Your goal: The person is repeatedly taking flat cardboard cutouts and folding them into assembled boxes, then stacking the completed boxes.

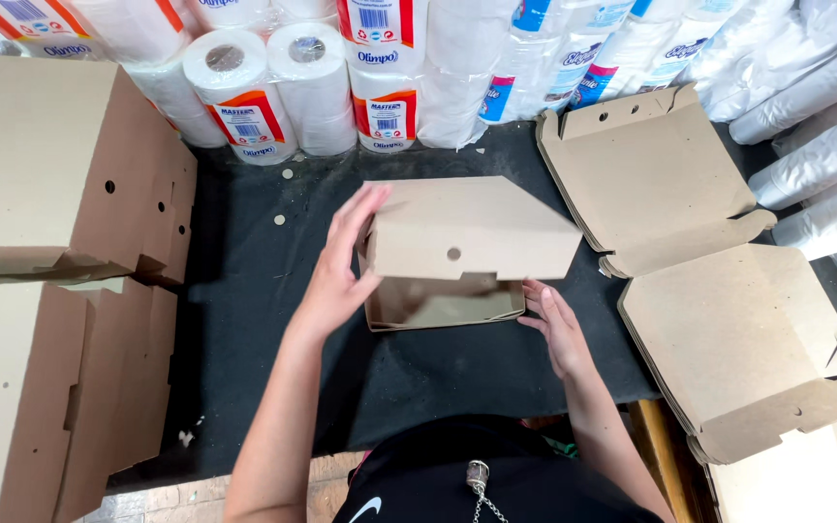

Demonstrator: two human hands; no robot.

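The left hand (pixel 336 266) is pressing flat, fingers spread, on the cardboard box (pixel 457 254) at its nine o'clock side; the right hand (pixel 556 327), open, is touching the five o'clock corner. With neither hand clamping, the raised lid may be springing back or sliding on the black table (pixel 254 320)

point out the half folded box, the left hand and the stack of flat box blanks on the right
half folded box (pixel 472 232), head view, on its lid panel
left hand (pixel 339 266), head view, back of hand
flat box blanks (pixel 728 329), head view, top blank's bare panel
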